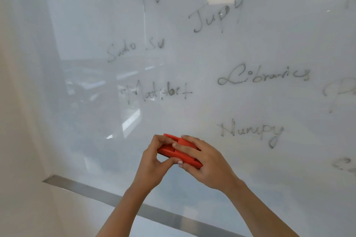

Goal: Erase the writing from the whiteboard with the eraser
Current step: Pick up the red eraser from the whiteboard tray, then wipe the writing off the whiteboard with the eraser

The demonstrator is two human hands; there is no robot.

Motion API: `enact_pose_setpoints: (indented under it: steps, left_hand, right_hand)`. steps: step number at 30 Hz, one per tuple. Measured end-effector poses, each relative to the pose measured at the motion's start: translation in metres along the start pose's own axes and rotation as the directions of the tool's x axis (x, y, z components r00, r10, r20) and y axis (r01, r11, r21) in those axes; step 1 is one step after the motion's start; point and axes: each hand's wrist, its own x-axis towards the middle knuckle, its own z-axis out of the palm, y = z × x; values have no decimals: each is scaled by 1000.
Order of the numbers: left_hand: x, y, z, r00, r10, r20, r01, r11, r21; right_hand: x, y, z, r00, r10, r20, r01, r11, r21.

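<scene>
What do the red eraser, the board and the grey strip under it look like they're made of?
The eraser looks like moulded plastic: a smooth, even red shell with crisp edges. The whiteboard is glossy, glass or a coated panel, since it mirrors the ceiling lights. The strip is probably brushed metal, given its dull grey sheen.

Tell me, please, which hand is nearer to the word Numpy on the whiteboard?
Right. The right hand is just below-left of Numpy; the left hand is farther left, across the red eraser both hold.
</scene>
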Motion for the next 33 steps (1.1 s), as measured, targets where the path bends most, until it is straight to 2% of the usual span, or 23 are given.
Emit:
enact_pose_setpoints:
  steps: [6,13,19,26,33]
  left_hand:
    - [36,11,-19,985,160,-58,-148,974,174]
    - [88,-14,-56,976,52,-213,-25,992,126]
    - [130,-49,-90,966,70,-249,-4,967,254]
    - [182,-79,-129,951,134,-280,-41,948,314]
    - [222,-113,-165,954,157,-256,-43,915,401]
  right_hand:
    - [32,-5,-8,987,-20,-161,5,996,-92]
    - [84,1,3,929,-53,-365,-37,971,-234]
    - [122,-3,22,908,-125,-399,-19,941,-339]
    - [173,-15,29,872,-172,-459,-8,931,-364]
    - [222,-32,35,866,-251,-432,15,877,-479]
